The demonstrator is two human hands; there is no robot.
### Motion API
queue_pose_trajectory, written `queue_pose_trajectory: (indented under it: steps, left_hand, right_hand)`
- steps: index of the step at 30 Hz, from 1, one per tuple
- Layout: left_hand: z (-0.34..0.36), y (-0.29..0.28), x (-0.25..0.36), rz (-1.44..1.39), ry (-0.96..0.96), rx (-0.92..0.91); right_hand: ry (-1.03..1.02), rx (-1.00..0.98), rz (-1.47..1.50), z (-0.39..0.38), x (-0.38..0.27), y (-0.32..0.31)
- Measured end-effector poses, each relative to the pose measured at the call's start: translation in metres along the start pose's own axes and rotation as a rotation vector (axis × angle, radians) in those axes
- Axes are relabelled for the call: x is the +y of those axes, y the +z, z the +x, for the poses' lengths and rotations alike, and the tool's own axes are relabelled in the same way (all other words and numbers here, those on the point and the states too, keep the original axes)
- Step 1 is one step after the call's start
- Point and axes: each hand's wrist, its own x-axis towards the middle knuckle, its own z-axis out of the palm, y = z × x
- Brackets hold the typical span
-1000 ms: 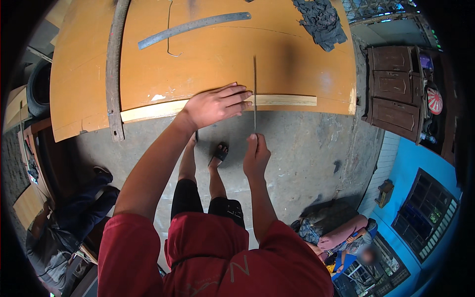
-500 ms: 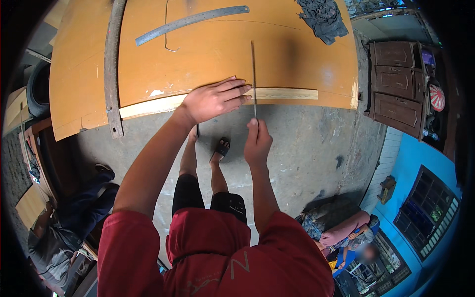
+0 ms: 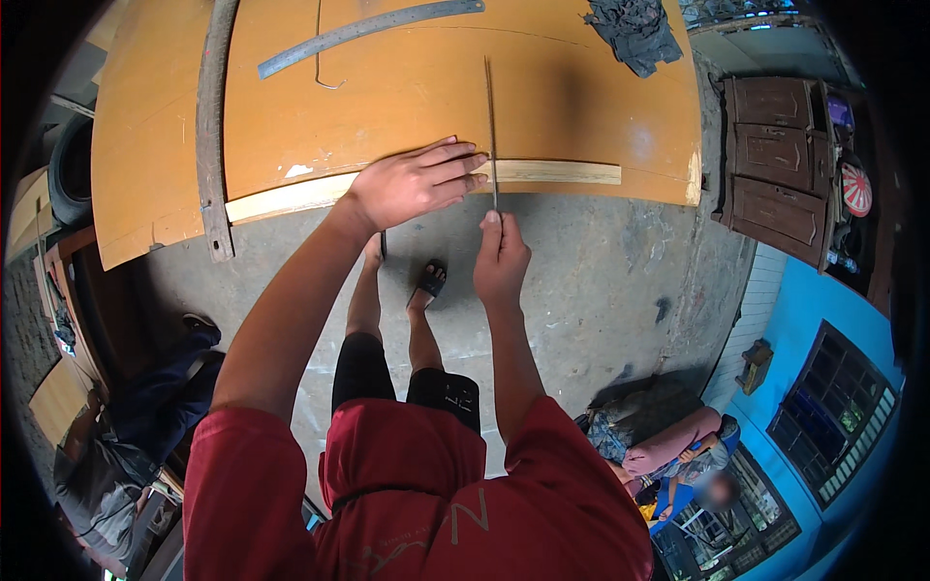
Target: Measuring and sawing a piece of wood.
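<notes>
Orange paint on the bench [image 3: 407,107], broad across the upper half of the frame: a good flat support, best used close to its lower edge. Down the upper left, a dark bar [image 3: 210,116], laid across the bench; perhaps handy as a stop against sideways creep, though hard to tell whether fixed or loose. Along the lower edge of the bench, upper centre of the frame, the pale wooden strip [image 3: 562,171], left end at the bar, right end free; press flat and close to the cut to prevent chatter. Next the thin dark blade [image 3: 490,121], crossing the strip nearly square, just right of centre. Judging by this, a sawing step: use long, light, straight strokes, and ease off towards the finish to avoid splintering. Now the left hand [image 3: 412,184], spread over the strip, palm down, grasping nothing, fingers pointing right, tips just beside the blade; wise to sit slightly further back, in case of a slip. Last the right hand [image 3: 503,247], just below the bench edge, grip wrapped round the near end of the blade, thumb uppermost, wrist straight
</notes>
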Motion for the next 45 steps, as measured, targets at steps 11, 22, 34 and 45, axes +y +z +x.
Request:
queue_pose_trajectory:
  steps: [11, 22, 34, 45]
  left_hand:
    - [0.002, -0.004, 0.003, 0.011, -0.012, 0.012]
    - [0.002, 0.0, 0.001, -0.007, -0.026, 0.005]
    - [0.0, -0.002, 0.002, -0.01, -0.027, 0.041]
    - [-0.008, -0.025, 0.006, -0.042, -0.415, -0.133]
  right_hand:
    - [-0.025, 0.023, 0.008, -0.004, 0.0, 0.0]
    - [-0.032, 0.041, 0.009, -0.003, 0.007, 0.003]
    - [-0.006, 0.005, -0.006, 0.001, 0.0, 0.002]
    - [0.009, -0.019, -0.025, 0.003, -0.002, -0.004]
